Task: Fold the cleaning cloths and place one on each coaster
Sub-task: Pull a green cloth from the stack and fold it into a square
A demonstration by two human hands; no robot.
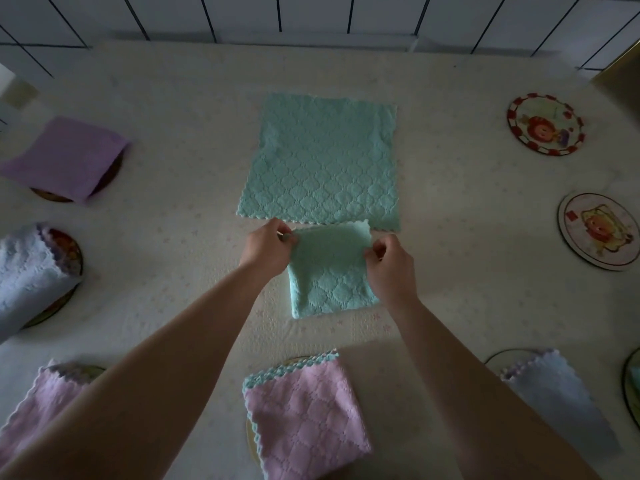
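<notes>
Centre of the tabletop [180, 98], cream and faintly patterned: a small folded green cloth [329, 275], pinched at its two far corners. Left hand [268, 249] gripping the far-left corner between thumb and curled fingers; right hand [391, 266] pinching the far-right corner the same way. Near edge of that cloth lying on the tabletop. Just beyond it, touching or nearly so, a larger green cloth [322, 161] spread flat and unfolded.

Far left: a folded purple cloth [65, 157] on a dark coaster [110, 174]. Left, nearer: a pale blue cloth [27, 271] draped over another coaster [71, 251]. Near left: a pink cloth [38, 403] partly hidden under the left forearm. Near centre: a folded pink cloth with green edging [304, 417] covering a coaster [250, 433]. Near right: a pale blue folded cloth [550, 396] on a coaster [498, 358].

Right side: two bare picture coasters, one far [545, 124], one nearer [599, 232], well apart from the cloths.
</notes>
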